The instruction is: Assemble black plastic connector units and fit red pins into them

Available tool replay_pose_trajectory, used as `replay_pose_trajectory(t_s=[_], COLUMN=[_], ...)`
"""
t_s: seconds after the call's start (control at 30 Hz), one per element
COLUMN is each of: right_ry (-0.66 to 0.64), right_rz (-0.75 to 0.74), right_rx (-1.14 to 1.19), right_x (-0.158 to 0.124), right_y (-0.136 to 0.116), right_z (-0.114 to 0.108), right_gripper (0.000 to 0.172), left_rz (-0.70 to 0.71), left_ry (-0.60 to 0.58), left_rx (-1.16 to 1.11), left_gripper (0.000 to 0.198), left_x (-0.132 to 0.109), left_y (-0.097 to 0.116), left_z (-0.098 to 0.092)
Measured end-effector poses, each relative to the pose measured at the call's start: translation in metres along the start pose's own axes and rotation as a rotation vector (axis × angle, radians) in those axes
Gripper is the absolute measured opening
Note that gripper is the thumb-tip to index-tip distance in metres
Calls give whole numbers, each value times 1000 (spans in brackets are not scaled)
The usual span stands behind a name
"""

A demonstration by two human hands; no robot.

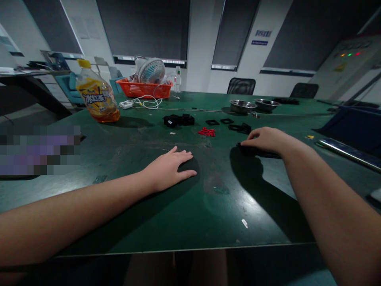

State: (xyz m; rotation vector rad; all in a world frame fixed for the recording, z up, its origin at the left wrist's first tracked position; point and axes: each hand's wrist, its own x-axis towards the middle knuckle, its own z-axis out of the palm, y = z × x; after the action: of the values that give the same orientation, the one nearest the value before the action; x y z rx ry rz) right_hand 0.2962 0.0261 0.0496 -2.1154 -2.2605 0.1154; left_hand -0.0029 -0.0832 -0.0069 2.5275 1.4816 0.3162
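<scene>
My left hand rests palm down over the green table, fingers stretched out and holding nothing. To the right, my right hand has its fingertips closed on a flat black part at the table surface; the hand hides some of it. Beyond the hands lie small red pieces, several in a loose heap. Two thin black square frames and a cluster of black parts lie behind and left of my right hand. A pile of black blocks sits farther left.
A large bottle of amber drink stands at the left. Farther back are an orange basket with a fan, a white cable, and two metal bowls. A shiny metal bar and dark blue bin are at right.
</scene>
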Motion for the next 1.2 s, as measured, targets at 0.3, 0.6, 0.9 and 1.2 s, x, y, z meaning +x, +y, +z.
replay_pose_trajectory(t_s=[0.3,0.6,0.9,1.2], right_ry=[-36,-109,-115,-91], right_rz=[97,211,254,222], right_rx=[-39,-73,-102,-55], right_x=[-2,-14,-9,-5], right_y=[8,5,14,22], right_z=[-3,-12,-12,-11], right_gripper=[21,23,19,17], left_rz=[12,22,30,27], left_ry=[6,-1,0,-8], left_rx=[12,20,10,-4], left_gripper=[63,62,61,62], left_x=[0,0,0,0], left_y=[0,1,1,3], left_z=[1,0,0,-2])
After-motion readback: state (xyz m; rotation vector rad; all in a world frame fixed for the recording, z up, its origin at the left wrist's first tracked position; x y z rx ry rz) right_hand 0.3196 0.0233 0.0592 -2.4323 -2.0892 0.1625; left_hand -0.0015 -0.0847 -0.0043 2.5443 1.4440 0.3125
